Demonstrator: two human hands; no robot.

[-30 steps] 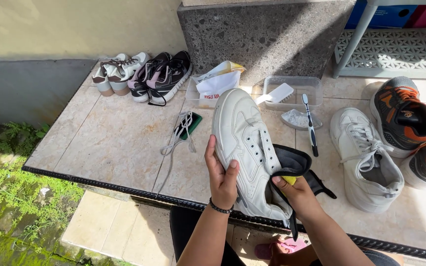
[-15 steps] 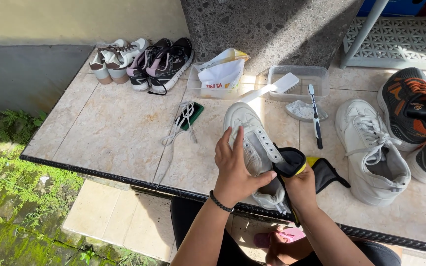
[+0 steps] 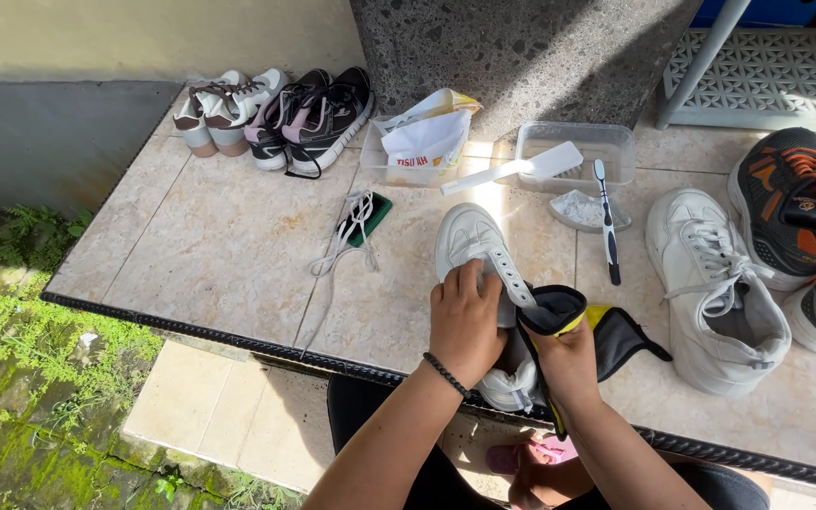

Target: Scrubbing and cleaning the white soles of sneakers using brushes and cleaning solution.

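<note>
My left hand (image 3: 465, 321) grips a white sneaker (image 3: 472, 247) from above, its toe pointing away from me and its heel at the tiled ledge's near edge. My right hand (image 3: 569, 361) is pressed against the shoe's side, holding a black cloth with a yellow edge (image 3: 586, 326). Part of the cloth trails to the right over the tiles. The shoe's heel is hidden behind my hands.
A second white sneaker (image 3: 718, 283) and an orange-black pair (image 3: 795, 212) lie at the right. A toothbrush (image 3: 606, 222), a clear tub (image 3: 583, 151) with a white brush, a bag (image 3: 427, 140), loose laces on a green sponge (image 3: 361, 219) and two shoe pairs (image 3: 276, 111) sit farther back.
The white sneaker has turned from sole-up and tilted to lying flatter with its top showing. My left hand shifted from under its side to on top of it.
</note>
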